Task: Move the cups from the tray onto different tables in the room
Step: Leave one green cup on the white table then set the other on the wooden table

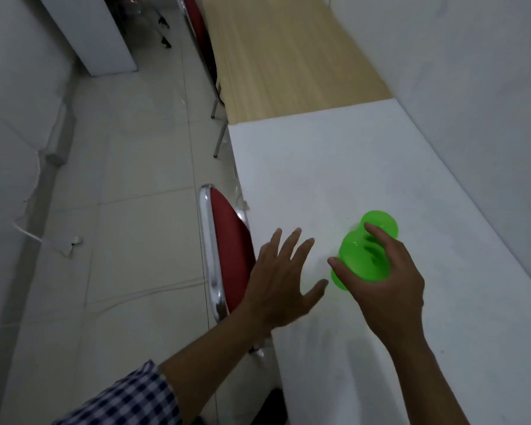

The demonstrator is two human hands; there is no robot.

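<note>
Head view: right hand (387,280) grips translucent green cup (362,256).

Count on view: one green translucent cup (365,251); two hands, left hand (284,283) and right hand (390,289); two worktops, white worktop (365,167) and wooden worktop (282,56); two red chairs, near chair (230,256) and far chair (198,29).

No text, label, brand, number or sign can be read anywhere in the view. Nothing is printed on the green cup (365,250), and no marking is seen on the white table (350,167) on which it stands, nor on the wooden table (282,56) farther away or the red chair (230,253) to the left.
</note>
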